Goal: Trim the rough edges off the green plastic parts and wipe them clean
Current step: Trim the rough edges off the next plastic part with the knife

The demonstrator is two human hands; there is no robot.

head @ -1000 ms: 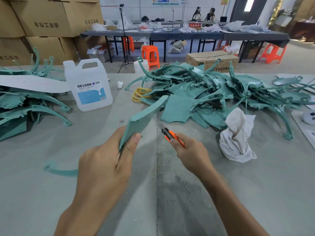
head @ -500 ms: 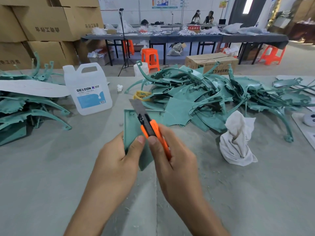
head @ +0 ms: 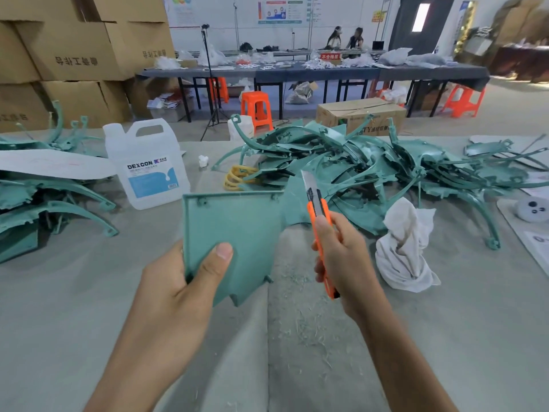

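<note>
My left thumb point(head: 218, 260) is pressing flat on the face of the green plastic panel point(head: 237, 218) and the rest of that hand's fingers are tucked behind it, so my left hand point(head: 175, 289) is pinching it by the lower left corner. I'm holding it up off the table point(head: 445, 337), tilted toward me. It's a flat teal piece, roughly square up top with a raised lip running along the top and left edges, a couple of little tabs on the top lip, and a pointed, notched bottom.

My right hand point(head: 344, 260) is wrapping around an orange utility knife point(head: 319, 230), fingers point(head: 341, 233) curled tight on the handle. I'm holding it nearly upright with the blade sticking out the top. It's sitting just beside the panel's right edge, can't tell if it's actually touching.

Pale plastic shavings point(head: 303, 331) are lying on the table under my hands. A crumpled white rag point(head: 407, 248) is sitting just right of the knife hand. Behind that, a big tangled pile of green parts point(head: 371, 168) is sprawling across the table with a yellow coil point(head: 237, 178) at its left edge. A white DEXCON jug point(head: 148, 168) is standing back left, and another stack of green parts point(head: 44, 200) is lying at the far left.
</note>
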